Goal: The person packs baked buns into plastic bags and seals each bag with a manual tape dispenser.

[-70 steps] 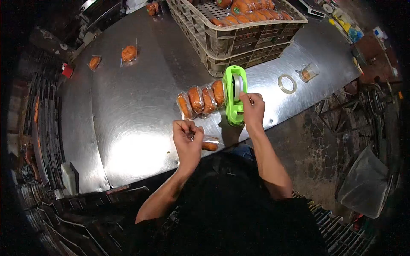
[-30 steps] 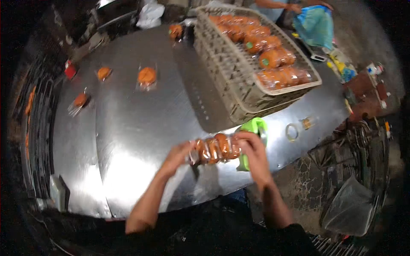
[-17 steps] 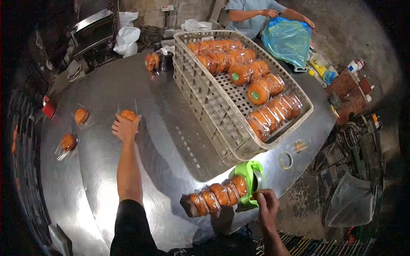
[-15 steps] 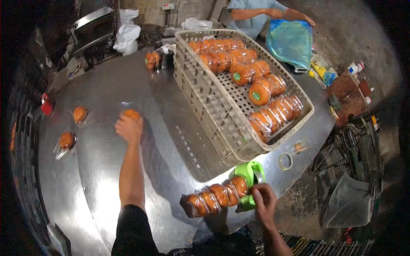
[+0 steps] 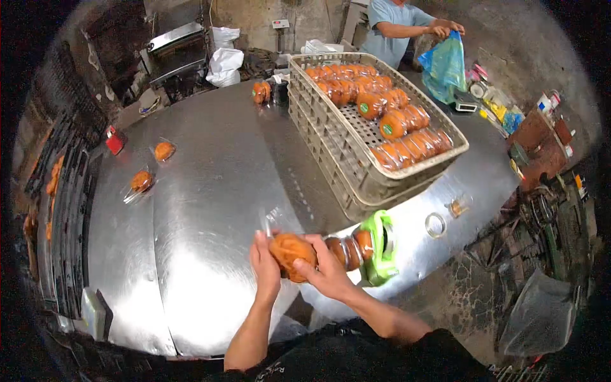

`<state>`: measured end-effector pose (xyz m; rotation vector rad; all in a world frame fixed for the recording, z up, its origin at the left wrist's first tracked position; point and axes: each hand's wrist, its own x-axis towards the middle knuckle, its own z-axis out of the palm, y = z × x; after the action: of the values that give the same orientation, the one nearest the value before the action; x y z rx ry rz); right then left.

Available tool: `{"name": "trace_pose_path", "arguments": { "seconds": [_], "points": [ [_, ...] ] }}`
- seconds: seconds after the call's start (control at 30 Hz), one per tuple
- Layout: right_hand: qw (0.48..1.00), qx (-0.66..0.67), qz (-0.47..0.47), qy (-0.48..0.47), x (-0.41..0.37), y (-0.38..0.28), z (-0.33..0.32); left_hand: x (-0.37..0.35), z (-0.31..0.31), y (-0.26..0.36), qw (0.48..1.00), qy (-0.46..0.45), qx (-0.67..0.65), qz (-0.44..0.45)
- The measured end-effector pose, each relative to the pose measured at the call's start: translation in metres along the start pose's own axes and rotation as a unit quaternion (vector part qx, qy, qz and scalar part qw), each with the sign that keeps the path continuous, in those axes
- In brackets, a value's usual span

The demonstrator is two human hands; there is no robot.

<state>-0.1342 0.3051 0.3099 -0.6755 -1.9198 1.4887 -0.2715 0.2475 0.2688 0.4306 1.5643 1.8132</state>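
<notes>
My left hand (image 5: 266,266) and my right hand (image 5: 329,272) close round an orange-brown bun (image 5: 291,252), one from each side, above the metal table. Clear plastic film stands up from the bun's far side. Just beyond my right hand lies a row of wrapped buns (image 5: 349,252), partly hidden by that hand. Its right end meets a green tape dispenser (image 5: 384,254). Two single buns in clear film, one nearer (image 5: 140,181) and one farther (image 5: 164,151), lie apart on the left of the table.
A plastic crate (image 5: 344,149) with several rows of wrapped buns stands at the table's far middle. A tape roll (image 5: 435,225) lies to its right. A red object (image 5: 114,141) sits at the left edge. Across the table, another person (image 5: 398,28) holds a blue bag (image 5: 445,63).
My left hand has brought a bun from the left of the table towards me. My right hand has left the tape dispenser and joined it on the bun. The other person's bag has been lifted.
</notes>
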Motion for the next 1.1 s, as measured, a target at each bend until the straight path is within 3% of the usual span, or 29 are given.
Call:
{"name": "trace_pose_path", "arguments": {
  "seconds": [0.07, 0.1, 0.2, 0.23, 0.27, 0.3, 0.33, 0.47, 0.5, 0.6, 0.63, 0.73, 0.77, 0.8, 0.83, 0.93, 1.0, 1.03, 1.07, 1.1],
  "points": [
    [0.991, -0.086, -0.092, 0.045, -0.012, -0.001, -0.017, -0.027, 0.003, -0.007, 0.982, 0.044, 0.102, 0.153],
    [0.988, -0.071, -0.113, 0.08, -0.019, -0.028, -0.029, -0.057, 0.021, 0.016, 0.978, 0.033, 0.082, 0.19],
    [0.974, -0.151, -0.143, 0.091, -0.054, -0.035, -0.045, -0.094, 0.043, 0.027, 0.876, -0.06, 0.259, 0.403],
    [0.977, -0.115, -0.131, 0.123, -0.062, -0.018, -0.051, -0.1, 0.047, 0.029, 0.863, -0.053, 0.242, 0.44],
    [0.978, -0.076, -0.119, 0.154, -0.067, -0.015, -0.055, -0.108, 0.048, 0.026, 0.92, -0.051, 0.17, 0.349],
    [0.974, 0.066, -0.058, 0.21, -0.077, -0.018, -0.063, -0.115, 0.049, 0.026, 0.962, -0.049, 0.096, 0.252],
    [0.976, 0.032, -0.073, 0.204, -0.082, -0.023, -0.077, -0.121, 0.054, 0.026, 0.987, -0.045, 0.02, 0.152],
    [0.972, 0.108, -0.093, 0.188, -0.111, -0.033, -0.086, -0.134, 0.076, 0.027, 0.926, -0.007, 0.144, 0.35],
    [0.972, 0.114, -0.093, 0.183, -0.117, -0.037, -0.088, -0.142, 0.083, 0.035, 0.956, -0.007, 0.122, 0.267],
    [0.933, 0.282, -0.104, 0.197, -0.128, -0.038, -0.083, -0.139, 0.083, 0.026, 0.958, -0.082, 0.123, 0.246],
    [0.947, 0.219, -0.13, 0.197, -0.129, -0.027, -0.083, -0.139, 0.082, 0.028, 0.947, -0.123, 0.175, 0.239],
    [0.93, 0.307, -0.083, 0.184, -0.138, -0.037, -0.081, -0.136, 0.083, 0.019, 0.947, -0.173, 0.196, 0.186],
    [0.924, 0.321, -0.079, 0.194, -0.141, -0.041, -0.078, -0.146, 0.085, 0.011, 0.937, -0.076, 0.138, 0.311],
    [0.909, 0.347, -0.08, 0.214, -0.143, -0.049, -0.072, -0.156, 0.084, 0.006, 0.907, -0.081, 0.13, 0.391],
    [0.913, 0.332, -0.095, 0.216, -0.143, -0.05, -0.068, -0.161, 0.085, 0.008, 0.868, -0.088, 0.118, 0.475],
    [0.942, 0.228, -0.136, 0.207, -0.14, -0.052, -0.062, -0.184, 0.078, 0.023, 0.915, -0.198, 0.159, 0.315],
    [0.946, 0.154, -0.135, 0.25, -0.132, -0.047, -0.056, -0.173, 0.063, 0.029, 0.958, -0.22, 0.096, 0.156],
    [0.946, 0.118, -0.118, 0.277, -0.131, -0.05, -0.049, -0.173, 0.063, 0.029, 0.966, -0.182, 0.03, 0.18],
    [0.945, 0.08, -0.105, 0.3, -0.126, -0.056, -0.043, -0.169, 0.06, 0.025, 0.975, -0.166, -0.018, 0.146],
    [0.944, -0.048, -0.171, 0.279, -0.123, -0.051, -0.038, -0.165, 0.054, 0.019, 0.981, -0.146, -0.066, 0.112]
  ]
}}
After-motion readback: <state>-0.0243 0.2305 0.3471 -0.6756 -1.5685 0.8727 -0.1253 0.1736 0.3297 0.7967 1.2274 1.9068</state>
